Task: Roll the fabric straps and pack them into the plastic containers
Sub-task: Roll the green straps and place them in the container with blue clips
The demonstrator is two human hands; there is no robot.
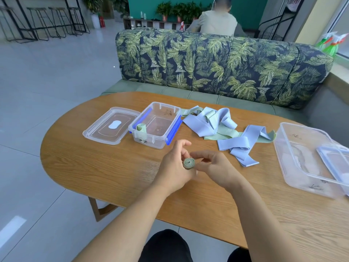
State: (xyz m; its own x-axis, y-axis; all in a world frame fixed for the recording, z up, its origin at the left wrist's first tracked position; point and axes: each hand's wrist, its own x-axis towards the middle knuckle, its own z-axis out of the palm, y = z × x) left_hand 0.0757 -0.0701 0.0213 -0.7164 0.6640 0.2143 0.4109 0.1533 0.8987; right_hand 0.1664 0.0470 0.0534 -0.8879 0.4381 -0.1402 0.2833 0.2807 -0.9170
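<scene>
Wooden oval table [90, 167], sofa behind. The left hand [174, 168] grips a tight green roll [188, 163], and the right hand [214, 165] pinches its outer edge with curled fingers. Rolling looks done, so next the roll must go, kept tight, into the small tub [149, 142] beside the one roll [141, 128] inside. Counted: two rolls, two open tubs including the large tub [287, 157], one loose lid [105, 129]. The tangled straps [207, 123] are too knotted to count.
</scene>
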